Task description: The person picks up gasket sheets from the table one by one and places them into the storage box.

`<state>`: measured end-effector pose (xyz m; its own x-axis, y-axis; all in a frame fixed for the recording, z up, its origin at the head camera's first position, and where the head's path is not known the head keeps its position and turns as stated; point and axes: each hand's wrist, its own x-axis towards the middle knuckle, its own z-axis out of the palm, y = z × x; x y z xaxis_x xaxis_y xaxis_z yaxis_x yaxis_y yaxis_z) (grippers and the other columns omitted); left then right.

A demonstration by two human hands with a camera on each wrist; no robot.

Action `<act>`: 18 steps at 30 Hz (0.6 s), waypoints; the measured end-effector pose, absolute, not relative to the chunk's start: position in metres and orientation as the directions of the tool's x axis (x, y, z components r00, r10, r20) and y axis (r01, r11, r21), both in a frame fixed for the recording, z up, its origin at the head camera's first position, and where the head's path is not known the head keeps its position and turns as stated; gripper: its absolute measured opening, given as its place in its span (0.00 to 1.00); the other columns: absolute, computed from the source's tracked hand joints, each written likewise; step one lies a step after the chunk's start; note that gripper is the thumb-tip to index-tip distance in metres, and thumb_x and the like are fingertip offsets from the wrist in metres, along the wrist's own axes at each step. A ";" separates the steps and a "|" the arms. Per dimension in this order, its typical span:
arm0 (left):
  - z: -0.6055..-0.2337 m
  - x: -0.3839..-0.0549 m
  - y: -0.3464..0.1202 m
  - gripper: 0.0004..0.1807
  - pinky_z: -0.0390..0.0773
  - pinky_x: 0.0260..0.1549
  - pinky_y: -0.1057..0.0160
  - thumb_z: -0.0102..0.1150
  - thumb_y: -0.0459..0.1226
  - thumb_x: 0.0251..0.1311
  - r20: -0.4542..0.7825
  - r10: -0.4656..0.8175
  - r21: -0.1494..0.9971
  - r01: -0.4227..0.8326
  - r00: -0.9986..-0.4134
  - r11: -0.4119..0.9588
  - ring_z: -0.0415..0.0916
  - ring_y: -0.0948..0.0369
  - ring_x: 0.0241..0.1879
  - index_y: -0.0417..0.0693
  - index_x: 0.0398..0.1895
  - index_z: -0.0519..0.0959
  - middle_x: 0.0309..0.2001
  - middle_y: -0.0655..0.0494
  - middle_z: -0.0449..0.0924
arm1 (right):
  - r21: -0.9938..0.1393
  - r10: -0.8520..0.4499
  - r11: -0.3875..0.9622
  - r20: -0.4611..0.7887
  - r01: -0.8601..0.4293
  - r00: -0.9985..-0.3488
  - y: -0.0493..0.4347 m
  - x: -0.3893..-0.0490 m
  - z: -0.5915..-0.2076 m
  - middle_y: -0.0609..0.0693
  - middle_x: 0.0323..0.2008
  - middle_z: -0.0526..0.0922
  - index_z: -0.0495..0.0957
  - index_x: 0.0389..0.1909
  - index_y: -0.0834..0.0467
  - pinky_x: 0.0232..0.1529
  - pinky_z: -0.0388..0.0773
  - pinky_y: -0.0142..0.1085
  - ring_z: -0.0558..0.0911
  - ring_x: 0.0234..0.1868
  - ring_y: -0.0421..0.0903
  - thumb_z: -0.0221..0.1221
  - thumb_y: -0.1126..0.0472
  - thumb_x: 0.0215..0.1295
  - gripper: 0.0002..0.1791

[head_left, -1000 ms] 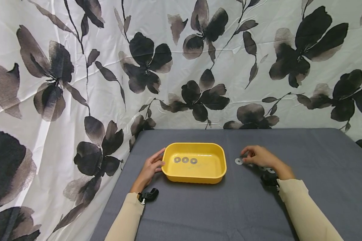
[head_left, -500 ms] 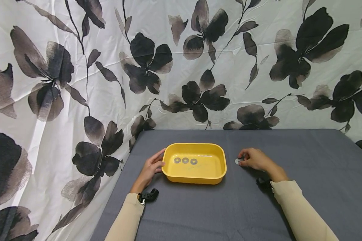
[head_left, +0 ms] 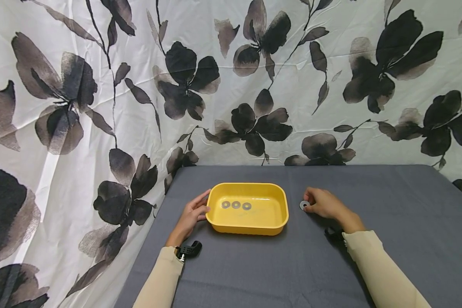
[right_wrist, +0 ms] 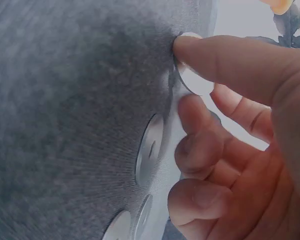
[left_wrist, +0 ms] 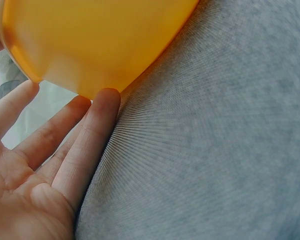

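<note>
On the grey cloth stands a yellow tray (head_left: 248, 222) with three flat metal washers (head_left: 236, 205) in a row inside it. My left hand (head_left: 190, 218) rests on the tray's left end. Its extended fingers touch the outer wall, as the left wrist view shows up close. To the right of the tray, my right hand (head_left: 327, 206) pinches a washer (right_wrist: 197, 80) at the cloth, thumb over its face. More washers (right_wrist: 151, 150) lie on the cloth beneath that hand; the head view hides them.
Grey cloth (head_left: 254, 269) covers the table. Behind its far edge hangs a white curtain (head_left: 223, 85) with dark flowers. Each wrist carries a small black camera (head_left: 191, 249).
My right hand has shifted slightly left and its fingers have closed onto the leftmost washer on the cloth. My left hand and the tray stay where they were.
</note>
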<state>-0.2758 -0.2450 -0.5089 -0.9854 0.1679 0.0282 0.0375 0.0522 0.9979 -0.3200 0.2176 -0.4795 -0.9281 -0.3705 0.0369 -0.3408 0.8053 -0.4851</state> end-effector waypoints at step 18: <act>-0.507 -0.274 -0.244 0.34 0.87 0.44 0.60 0.58 0.33 0.65 0.025 0.162 0.998 0.035 -0.986 0.059 0.76 0.43 0.64 0.61 0.76 0.68 0.72 0.43 0.71 | -0.636 -0.437 0.710 -0.059 -0.304 -0.898 0.220 -0.318 -0.472 0.47 0.23 0.81 0.82 0.51 0.64 0.22 0.75 0.35 0.77 0.21 0.44 0.66 0.65 0.65 0.15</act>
<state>-0.2744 -0.2440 -0.5071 -0.9864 0.1622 0.0249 0.0349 0.0592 0.9976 -0.3175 0.2200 -0.4723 -0.8975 -0.4370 -0.0588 -0.3039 0.7097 -0.6356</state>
